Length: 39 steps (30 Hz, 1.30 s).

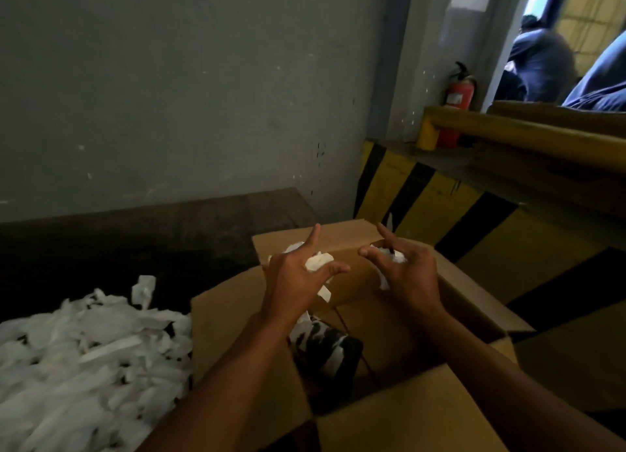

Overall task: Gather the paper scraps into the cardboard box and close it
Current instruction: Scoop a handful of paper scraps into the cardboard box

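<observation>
An open cardboard box (pixel 423 411) stands in front of me with its four flaps spread outward. Both my hands hover above its opening. My left hand (pixel 298 278) has its fingers spread, with white paper scraps (pixel 318 262) loose against the palm and one dropping below. My right hand (pixel 403 272) is spread too, with a few scraps (pixel 389 253) at its fingers. Some scraps lie inside the box on a dark object (pixel 325 346). A large pile of white paper scraps (pixel 84 356) lies on the floor left of the box.
A grey wall stands behind. A yellow-and-black striped ledge (pixel 474 214) rises on the right, with a yellow rail (pixel 508 129) and a red fire extinguisher (pixel 459 95) above it. A person in dark blue clothes (pixel 538 65) sits in the far doorway.
</observation>
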Each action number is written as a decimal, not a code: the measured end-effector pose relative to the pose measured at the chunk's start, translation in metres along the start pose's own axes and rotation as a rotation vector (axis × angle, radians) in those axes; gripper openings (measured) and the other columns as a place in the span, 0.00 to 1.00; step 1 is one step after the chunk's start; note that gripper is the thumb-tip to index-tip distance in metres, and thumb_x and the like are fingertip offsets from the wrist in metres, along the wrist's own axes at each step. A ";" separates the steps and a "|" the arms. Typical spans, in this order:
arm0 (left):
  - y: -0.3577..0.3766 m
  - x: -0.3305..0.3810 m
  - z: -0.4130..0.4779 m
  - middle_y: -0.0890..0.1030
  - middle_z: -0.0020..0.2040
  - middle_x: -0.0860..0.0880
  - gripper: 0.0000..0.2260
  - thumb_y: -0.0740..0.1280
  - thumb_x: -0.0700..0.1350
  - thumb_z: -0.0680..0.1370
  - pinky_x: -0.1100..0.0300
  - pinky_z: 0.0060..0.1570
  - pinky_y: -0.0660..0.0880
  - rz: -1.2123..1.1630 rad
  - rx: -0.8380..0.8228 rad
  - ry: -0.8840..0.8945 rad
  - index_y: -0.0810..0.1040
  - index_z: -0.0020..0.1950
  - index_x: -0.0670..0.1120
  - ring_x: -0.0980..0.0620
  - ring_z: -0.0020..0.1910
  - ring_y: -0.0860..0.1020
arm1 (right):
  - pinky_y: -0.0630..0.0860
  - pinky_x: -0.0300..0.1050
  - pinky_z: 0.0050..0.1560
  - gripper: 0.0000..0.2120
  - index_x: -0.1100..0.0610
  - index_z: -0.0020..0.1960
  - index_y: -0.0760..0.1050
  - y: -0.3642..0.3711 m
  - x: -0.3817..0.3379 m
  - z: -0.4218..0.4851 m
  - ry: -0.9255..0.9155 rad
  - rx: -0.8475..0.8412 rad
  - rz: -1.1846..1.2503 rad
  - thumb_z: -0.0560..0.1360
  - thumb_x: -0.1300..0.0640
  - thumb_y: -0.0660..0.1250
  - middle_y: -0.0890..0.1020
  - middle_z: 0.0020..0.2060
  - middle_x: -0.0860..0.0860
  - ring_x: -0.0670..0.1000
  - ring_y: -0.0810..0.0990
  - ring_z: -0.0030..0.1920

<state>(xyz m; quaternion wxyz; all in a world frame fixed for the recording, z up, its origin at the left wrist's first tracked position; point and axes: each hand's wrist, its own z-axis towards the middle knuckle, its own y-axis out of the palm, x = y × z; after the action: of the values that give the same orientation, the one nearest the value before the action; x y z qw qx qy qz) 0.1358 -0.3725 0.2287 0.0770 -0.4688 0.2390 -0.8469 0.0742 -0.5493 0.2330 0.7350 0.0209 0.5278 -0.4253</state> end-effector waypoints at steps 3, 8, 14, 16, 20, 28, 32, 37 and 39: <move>0.047 -0.002 0.015 0.77 0.65 0.46 0.39 0.73 0.61 0.67 0.62 0.53 0.74 -0.047 -0.030 -0.193 0.62 0.74 0.53 0.52 0.62 0.75 | 0.78 0.52 0.58 0.26 0.55 0.61 0.79 -0.015 0.042 0.027 0.033 -0.043 -0.010 0.67 0.44 0.75 0.79 0.55 0.41 0.43 0.79 0.56; 0.109 -0.027 0.023 0.78 0.62 0.45 0.37 0.70 0.61 0.71 0.59 0.54 0.73 -0.071 0.050 -0.452 0.63 0.74 0.48 0.50 0.61 0.75 | 0.69 0.39 0.59 0.28 0.56 0.66 0.74 -0.009 0.098 0.048 0.126 -0.181 0.001 0.70 0.47 0.74 0.78 0.63 0.52 0.42 0.72 0.58; 0.153 -0.037 0.022 0.74 0.67 0.47 0.23 0.56 0.58 0.80 0.59 0.60 0.65 -0.051 0.113 -0.542 0.70 0.70 0.47 0.48 0.67 0.70 | 0.75 0.51 0.61 0.30 0.54 0.66 0.74 0.013 0.130 0.060 0.189 -0.287 -0.042 0.70 0.39 0.70 0.81 0.58 0.53 0.50 0.78 0.59; 0.162 -0.039 0.025 0.74 0.67 0.47 0.22 0.52 0.58 0.81 0.57 0.62 0.65 -0.072 0.137 -0.585 0.71 0.69 0.47 0.48 0.66 0.71 | 0.75 0.46 0.59 0.26 0.55 0.66 0.74 0.016 0.134 0.066 0.205 -0.298 -0.046 0.72 0.44 0.70 0.81 0.58 0.53 0.48 0.78 0.57; 0.173 -0.044 0.031 0.71 0.70 0.50 0.21 0.53 0.53 0.82 0.60 0.63 0.61 -0.070 0.116 -0.629 0.62 0.75 0.49 0.50 0.69 0.68 | 0.75 0.48 0.58 0.28 0.54 0.65 0.74 0.019 0.141 0.070 0.205 -0.273 -0.032 0.71 0.42 0.71 0.80 0.60 0.52 0.48 0.77 0.57; 0.175 -0.037 0.040 0.72 0.66 0.50 0.33 0.60 0.28 0.75 0.67 0.53 0.71 -0.084 0.173 -0.517 0.57 0.76 0.49 0.56 0.61 0.74 | 0.74 0.55 0.62 0.29 0.48 0.65 0.74 0.017 0.139 0.069 0.216 -0.203 -0.002 0.69 0.35 0.65 0.78 0.61 0.50 0.51 0.74 0.63; 0.174 -0.033 0.041 0.70 0.64 0.54 0.35 0.63 0.31 0.74 0.57 0.54 0.75 -0.024 0.194 -0.480 0.56 0.76 0.53 0.54 0.57 0.73 | 0.73 0.56 0.61 0.22 0.49 0.66 0.73 0.012 0.137 0.069 0.210 -0.185 0.022 0.74 0.42 0.61 0.79 0.60 0.50 0.51 0.75 0.61; 0.172 -0.032 0.039 0.71 0.62 0.53 0.40 0.67 0.31 0.71 0.68 0.43 0.71 -0.030 0.148 -0.486 0.55 0.76 0.54 0.55 0.50 0.73 | 0.75 0.55 0.58 0.21 0.49 0.63 0.74 0.006 0.134 0.066 0.195 -0.193 0.013 0.72 0.44 0.64 0.80 0.56 0.50 0.50 0.77 0.57; 0.170 -0.031 0.035 0.70 0.61 0.54 0.40 0.68 0.32 0.71 0.71 0.40 0.67 -0.008 0.093 -0.482 0.54 0.76 0.55 0.55 0.50 0.72 | 0.76 0.55 0.58 0.21 0.49 0.63 0.74 0.004 0.133 0.063 0.190 -0.190 0.021 0.72 0.43 0.64 0.80 0.56 0.50 0.50 0.77 0.56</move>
<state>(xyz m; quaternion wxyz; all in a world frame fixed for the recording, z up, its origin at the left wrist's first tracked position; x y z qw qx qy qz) 0.1660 -0.5214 0.1401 0.1501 -0.6543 0.1726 -0.7208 0.1352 -0.6573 0.1542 0.6847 -0.0031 0.6327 -0.3618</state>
